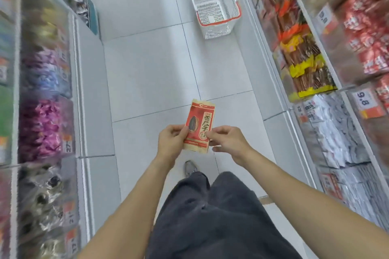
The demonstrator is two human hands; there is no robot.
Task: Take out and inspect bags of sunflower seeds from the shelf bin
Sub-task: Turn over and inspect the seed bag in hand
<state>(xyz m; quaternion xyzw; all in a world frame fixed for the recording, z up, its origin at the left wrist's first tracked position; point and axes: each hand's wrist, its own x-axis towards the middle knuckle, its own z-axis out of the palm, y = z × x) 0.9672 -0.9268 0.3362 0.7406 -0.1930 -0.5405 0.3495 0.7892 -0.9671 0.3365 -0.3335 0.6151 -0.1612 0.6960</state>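
Note:
A small red and tan bag of sunflower seeds (200, 125) with a seed picture and printed characters is held upright over the aisle floor, in front of me. My left hand (171, 142) pinches its lower left edge between thumb and fingers. My right hand (226, 142) pinches its lower right edge. The bag's front faces me. Shelf bins (345, 63) of packaged snacks line my right side, among them red packets at the upper right; which bin the bag came from I cannot tell.
A white shopping basket (215, 4) with a red rim stands on the tiled floor ahead, near the right shelves. Bins of wrapped candies (45, 128) fill the left shelving. The aisle floor (147, 69) runs between the two shelf rows. My dark trousers and one shoe show below.

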